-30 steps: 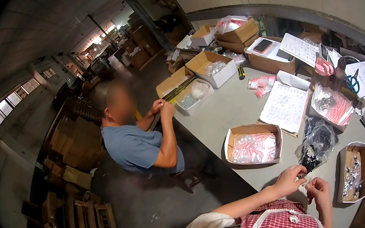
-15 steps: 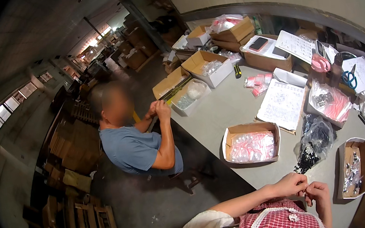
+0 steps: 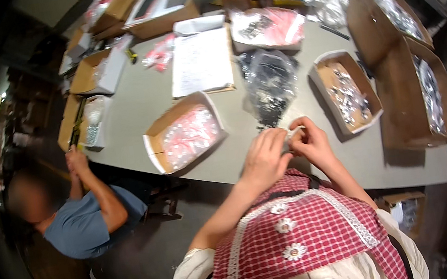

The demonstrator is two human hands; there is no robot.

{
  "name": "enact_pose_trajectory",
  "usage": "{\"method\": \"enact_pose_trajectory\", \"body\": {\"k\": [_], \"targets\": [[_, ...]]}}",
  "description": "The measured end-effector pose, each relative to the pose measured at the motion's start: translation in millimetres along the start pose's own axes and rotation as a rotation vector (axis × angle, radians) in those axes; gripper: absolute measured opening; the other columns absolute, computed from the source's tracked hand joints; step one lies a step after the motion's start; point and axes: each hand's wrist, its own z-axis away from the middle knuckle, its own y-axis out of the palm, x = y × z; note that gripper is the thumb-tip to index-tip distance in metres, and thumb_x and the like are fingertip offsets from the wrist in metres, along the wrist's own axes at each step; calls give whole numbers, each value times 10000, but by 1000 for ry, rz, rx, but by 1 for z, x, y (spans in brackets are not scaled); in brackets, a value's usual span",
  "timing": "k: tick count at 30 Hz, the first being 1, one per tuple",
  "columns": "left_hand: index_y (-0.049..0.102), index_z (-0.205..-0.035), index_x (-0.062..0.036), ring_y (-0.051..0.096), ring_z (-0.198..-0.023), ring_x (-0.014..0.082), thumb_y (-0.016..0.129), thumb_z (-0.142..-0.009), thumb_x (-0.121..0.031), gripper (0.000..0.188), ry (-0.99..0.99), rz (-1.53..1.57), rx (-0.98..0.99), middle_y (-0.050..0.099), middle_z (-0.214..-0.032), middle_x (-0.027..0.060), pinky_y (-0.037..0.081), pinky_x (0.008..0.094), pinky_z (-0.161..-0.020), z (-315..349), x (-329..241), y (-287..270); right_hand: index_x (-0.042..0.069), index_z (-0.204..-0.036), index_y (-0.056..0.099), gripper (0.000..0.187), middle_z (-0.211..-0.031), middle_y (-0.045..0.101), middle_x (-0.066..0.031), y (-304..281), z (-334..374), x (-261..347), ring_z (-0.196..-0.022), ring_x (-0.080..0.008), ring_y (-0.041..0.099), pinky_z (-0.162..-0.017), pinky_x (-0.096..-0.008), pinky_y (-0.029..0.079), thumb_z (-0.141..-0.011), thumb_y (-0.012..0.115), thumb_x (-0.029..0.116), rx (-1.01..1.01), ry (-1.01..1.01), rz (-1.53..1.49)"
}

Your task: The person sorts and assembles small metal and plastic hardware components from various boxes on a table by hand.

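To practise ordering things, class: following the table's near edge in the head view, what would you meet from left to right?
Person in blue shirt → box of pink-and-clear packets → left hand → right hand → box of silvery pieces → brown cardboard box.

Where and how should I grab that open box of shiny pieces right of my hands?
Probably grip the cardboard box by the outsides of its long walls, coming from your side: it's narrow, open-topped and upright, with small shiny pieces inside.
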Motion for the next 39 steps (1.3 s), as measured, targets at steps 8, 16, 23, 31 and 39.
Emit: {"method": "enact_pose_trajectory", "body": {"k": [8, 16, 23, 31, 39], "targets": [[636, -1082, -46, 629, -1014, 329, 754, -701, -107, 403, -37, 119, 124, 661, -1072, 127, 511, 409, -868, -5, -3, 9, 57, -1083, 583, 306, -674, 625, -22, -13, 10, 7, -628, -114, 597, -607, -271, 476, -798, 679, 110, 35, 23, 207], [649, -981, -58, 645, -875, 304, 780, -750, -147, 280, -248, 104, 133, 674, -944, 106, 516, 389, -753, 16, 24, 7, 60, -1070, 597, 279, -728, 660, -77, -5, -2, -3, -683, -227, 667, -652, -350, 518, -822, 690, 148, 20, -61, 414], [653, -1003, -22, 654, -828, 289, 804, -773, -197, 326, -355, 77, 19, 687, -932, 125, 522, 367, -735, 29, 50, 10, 30, -1090, 546, 397, -978, 571, -195, -1, -17, -27, -899, -403, 615, -748, -460, 517, -809, 731, 240, 70, -227, 826], [655, -1027, -25, 663, -847, 271, 812, -771, -184, 341, -357, 153, 12, 692, -949, 118, 534, 356, -764, 29, 47, 20, 50, -994, 594, 201, -931, 573, -170, 8, -28, -34, -884, -392, 601, -740, -471, 505, -827, 649, 146, 97, -350, 820], [663, -1047, -33, 670, -853, 240, 809, -769, -162, 340, -458, 261, 30, 698, -965, 111, 537, 341, -779, 33, 43, 22, 62, -1004, 651, 276, -936, 605, -152, -47, -10, -41, -959, -361, 580, -840, -437, 484, -751, 598, -34, -39, -376, 823]]}}
